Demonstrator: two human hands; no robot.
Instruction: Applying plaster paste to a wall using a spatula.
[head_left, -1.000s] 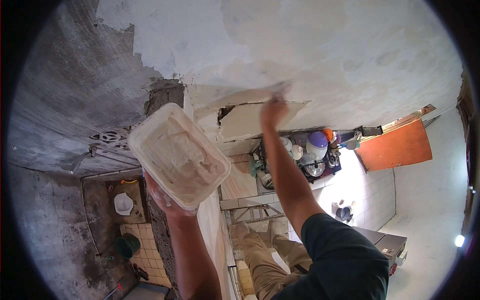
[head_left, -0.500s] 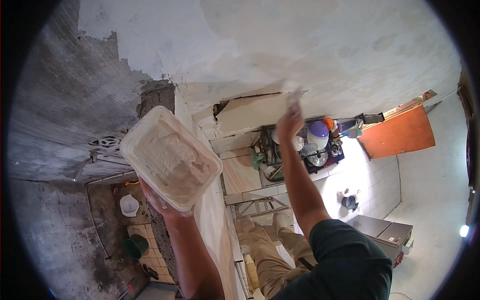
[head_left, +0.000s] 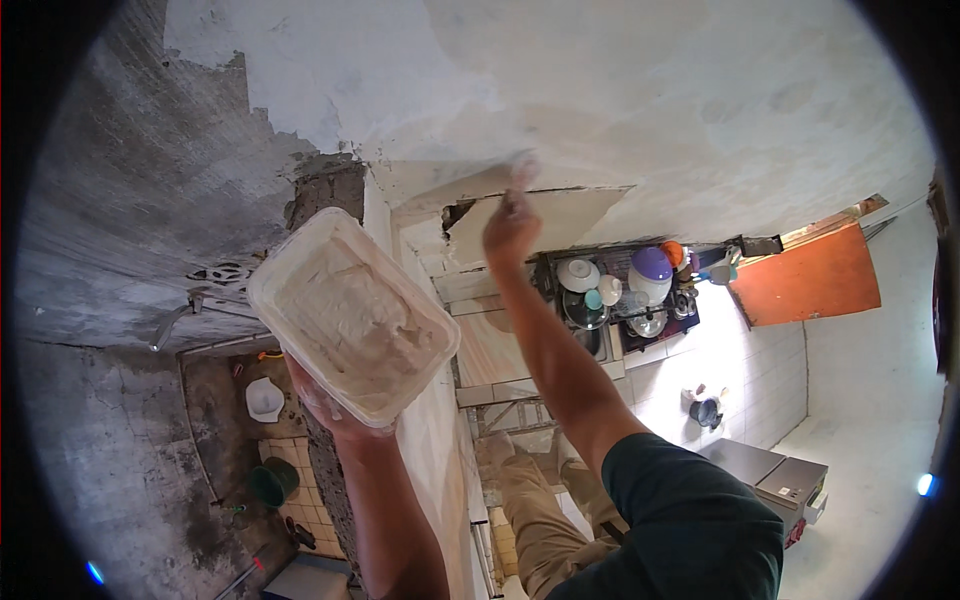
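Observation:
My left hand [head_left: 325, 400] grips a white rectangular plastic tub [head_left: 350, 320] of pale paste from below and beside it; paste smears that hand. Raised to the right of the tub, my right hand [head_left: 510, 230] is closed on a small, blurred tool [head_left: 521, 175], apparently paste-coated. The tool is against or very near the pale wall [head_left: 640, 120], by a cream rectangular patch [head_left: 570, 222] with a dark broken gap at its left end; I cannot tell whether they touch. Bare grey cement [head_left: 330, 185] shows above the tub.
Below are a dish rack [head_left: 590, 300] with bowls, a tiled counter [head_left: 490, 355], a metal ladder [head_left: 505, 415] under my legs, a tiled floor [head_left: 750, 390] and a fridge [head_left: 745, 460]. At left lie a squat toilet [head_left: 264, 398] and green bucket [head_left: 272, 485]. An orange board [head_left: 800, 280] is at right.
My right hand with the tool moved right and down, then swung left and slightly up over the patch. My left hand and the tub shifted only slightly in view.

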